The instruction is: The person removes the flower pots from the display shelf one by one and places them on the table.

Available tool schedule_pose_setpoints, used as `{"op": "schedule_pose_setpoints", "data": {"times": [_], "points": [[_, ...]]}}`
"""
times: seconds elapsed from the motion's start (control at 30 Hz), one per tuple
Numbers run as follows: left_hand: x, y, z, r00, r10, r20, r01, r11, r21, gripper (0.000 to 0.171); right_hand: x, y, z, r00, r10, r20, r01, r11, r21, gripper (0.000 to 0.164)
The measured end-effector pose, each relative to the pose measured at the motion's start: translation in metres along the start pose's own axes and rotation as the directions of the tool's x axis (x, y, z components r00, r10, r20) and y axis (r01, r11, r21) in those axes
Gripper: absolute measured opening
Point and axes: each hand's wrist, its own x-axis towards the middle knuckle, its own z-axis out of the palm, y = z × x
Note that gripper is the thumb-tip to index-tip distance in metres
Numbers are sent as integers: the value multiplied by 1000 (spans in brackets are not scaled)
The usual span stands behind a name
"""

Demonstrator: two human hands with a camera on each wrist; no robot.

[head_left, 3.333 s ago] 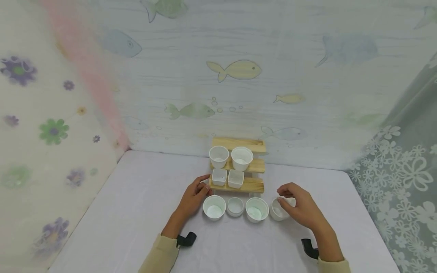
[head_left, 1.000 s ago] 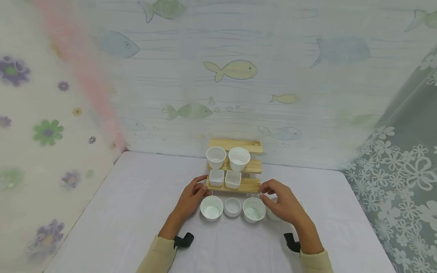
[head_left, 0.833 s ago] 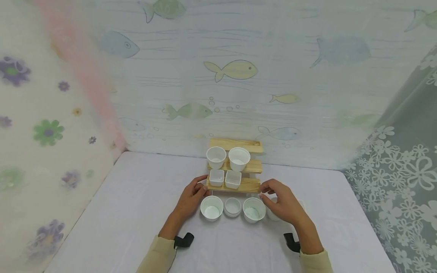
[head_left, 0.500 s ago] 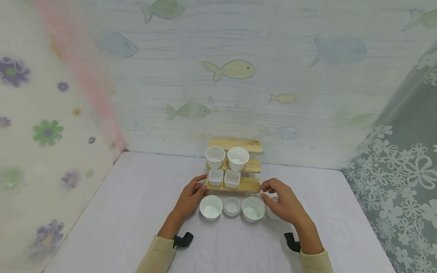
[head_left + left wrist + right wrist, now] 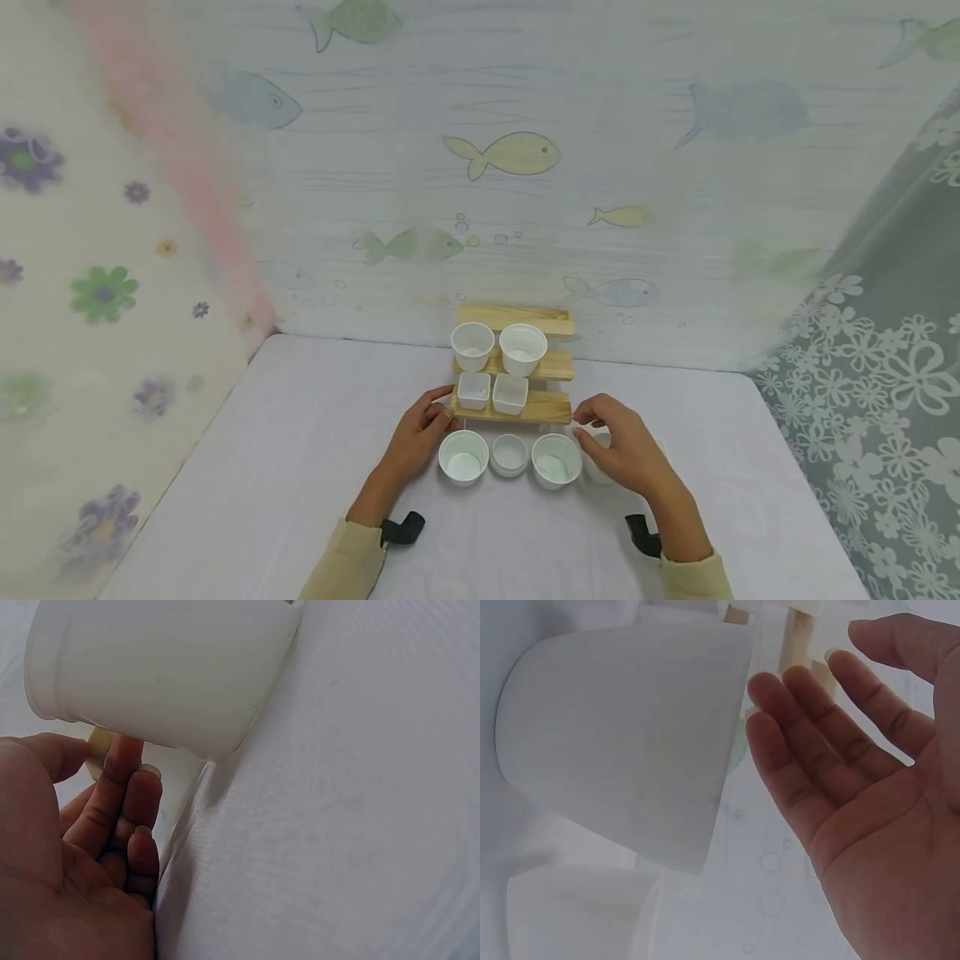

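Note:
My left hand [image 5: 414, 435] pinches the left end of the lowest board on a stepped wooden rack [image 5: 551, 408]. In the left wrist view, thumb and fingers meet at the wood, partly behind a white cup [image 5: 165, 667]. Close to the board's right end is my right hand [image 5: 618, 442], its fingers loosely bent; contact there is unclear. The right wrist view shows that hand [image 5: 877, 765] holding nothing, beside a large white cup [image 5: 622, 735]. Two small square cups [image 5: 511, 396] sit on the lowest board, two round cups [image 5: 522, 348] on the middle one.
In front of the rack stand a round cup [image 5: 462, 458], a low cup [image 5: 509, 456] and a greenish-bottomed cup [image 5: 557, 461]. Another cup [image 5: 597, 468] is partly hidden by my right hand. The top board [image 5: 517, 319] is near the fish-patterned back wall [image 5: 525, 208].
My right hand has moved left, from above the rightmost cup to the right end of the lowest board. The left hand stays at the board's left end. The head view has shifted slightly.

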Motion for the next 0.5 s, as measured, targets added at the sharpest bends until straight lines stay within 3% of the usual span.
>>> {"op": "schedule_pose_setpoints", "data": {"times": [0.5], "points": [[-25,11,12,999,-30,-39,30,999,10,44,-8,-9,-5,999,-48,21,47,997,63,34]]}}
